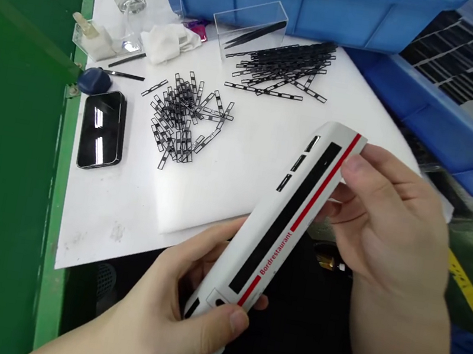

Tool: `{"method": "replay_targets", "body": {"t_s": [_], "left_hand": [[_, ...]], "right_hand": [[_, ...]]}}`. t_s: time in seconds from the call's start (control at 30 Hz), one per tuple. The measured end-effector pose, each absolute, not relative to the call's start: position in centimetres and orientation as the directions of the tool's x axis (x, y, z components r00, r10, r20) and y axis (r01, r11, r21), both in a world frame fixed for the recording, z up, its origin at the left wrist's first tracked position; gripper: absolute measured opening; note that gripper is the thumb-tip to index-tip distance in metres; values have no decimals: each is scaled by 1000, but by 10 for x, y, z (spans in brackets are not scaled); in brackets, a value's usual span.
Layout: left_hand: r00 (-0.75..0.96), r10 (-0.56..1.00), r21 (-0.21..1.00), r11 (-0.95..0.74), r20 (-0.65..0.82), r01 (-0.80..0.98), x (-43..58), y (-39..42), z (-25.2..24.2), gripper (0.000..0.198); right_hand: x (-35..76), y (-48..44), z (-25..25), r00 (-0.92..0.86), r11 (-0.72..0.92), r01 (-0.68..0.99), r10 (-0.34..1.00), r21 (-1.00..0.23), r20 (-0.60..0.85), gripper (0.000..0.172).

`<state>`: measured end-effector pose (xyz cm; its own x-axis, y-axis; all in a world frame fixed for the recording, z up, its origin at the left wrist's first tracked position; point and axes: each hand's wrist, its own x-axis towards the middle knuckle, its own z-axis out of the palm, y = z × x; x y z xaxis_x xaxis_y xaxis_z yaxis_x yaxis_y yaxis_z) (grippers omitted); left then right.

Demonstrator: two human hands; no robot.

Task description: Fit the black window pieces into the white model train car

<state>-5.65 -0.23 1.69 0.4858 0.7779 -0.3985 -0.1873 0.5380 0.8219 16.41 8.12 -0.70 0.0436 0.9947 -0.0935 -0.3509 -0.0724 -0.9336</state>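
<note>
Two bare hands are holding a white model train carriage shell (280,226) in the air, slanting across the near edge of a thick white pad (238,165) on a white tabletop (92,208). Its upward side is showing a long black window band, a red stripe and the red word "Bordrestaurant"; three small black-framed windows are lining the far part of the roof.

The left hand (180,306) is closing around the nearer end, thumb lying across the printed side, the other fingers curling underneath and partly hidden. The right hand (394,226) is gripping the farther end, thumb pressing beside the red stripe, fingers bending behind it.

Short black frame strips (178,117) are lying tangled toward the pad's left edge; longer black strips (290,66) are spreading near its far edge, just in front of a clear box (277,19). A blue bin (325,14) is standing behind them. By the tabletop's left edge, a glossy black device (103,129) is resting flat.
</note>
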Motion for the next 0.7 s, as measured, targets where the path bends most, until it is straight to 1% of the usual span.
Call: {"method": "replay_targets", "body": {"t_s": [0.1,0.2,0.3,0.4,0.47,0.53,0.6,0.63,0.7], "left_hand": [[485,779,835,527,-398,-161,-56,-1,17,66],[439,797,871,488,-415,-63,-55,1,18,67],[364,841,913,398,-400,84,-54,0,19,70],[302,888,935,303,-348,185,-51,2,20,75],[284,907,940,247,-310,236,-51,6,19,75],[271,922,939,197,-275,282,-52,8,17,74],[242,940,927,151,-243,343,-54,5,12,74],[207,952,917,134,-224,376,-56,1,8,74],[111,976,899,126,-188,419,-57,-11,-4,72]], "right_hand": [[164,81,-7,49,-67,-349,995,-935,-89,16],[165,81,-8,57,-59,-322,995,-945,-81,17],[166,82,-9,75,-58,-286,994,-956,-83,14],[166,83,-14,118,-60,-253,989,-966,-93,9],[164,83,-17,188,-40,-199,979,-979,-78,6],[161,81,-18,284,27,-106,959,-994,-4,20],[158,79,-15,349,131,-7,929,-991,120,37],[157,77,-13,347,183,34,920,-983,183,40],[154,74,-7,290,262,86,917,-961,276,35]]}}
